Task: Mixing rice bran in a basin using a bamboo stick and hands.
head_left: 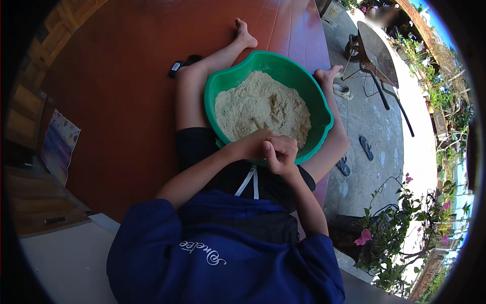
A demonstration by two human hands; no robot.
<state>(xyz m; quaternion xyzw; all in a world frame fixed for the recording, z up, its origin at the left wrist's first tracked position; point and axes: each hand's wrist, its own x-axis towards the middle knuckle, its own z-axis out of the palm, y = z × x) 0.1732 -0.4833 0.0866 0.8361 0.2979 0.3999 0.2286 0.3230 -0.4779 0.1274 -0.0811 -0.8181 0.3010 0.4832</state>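
Observation:
A green plastic basin (323,104) rests between my spread legs, tilted a little. Pale, crumbly meal or flour (260,96) fills much of it, with a dug-out hollow right of its middle. Both my hands meet over the basin's near rim. My left hand (254,143) reaches in from the left and is partly covered by the right; one dusty, finger-like tip points out over the meal, while its other fingers are hidden. My right hand (281,153) is closed with its thumb on top, against the left hand. Whatever lies inside its curled fingers cannot be seen.
I sit on a red, smooth floor (116,111). A small black object (175,68) lies beyond my left knee. Flip-flops (365,148) and a wheelbarrow (377,53) are on the concrete at right. A pink-flowered plant (400,228) stands near right; wooden furniture (45,202) at left.

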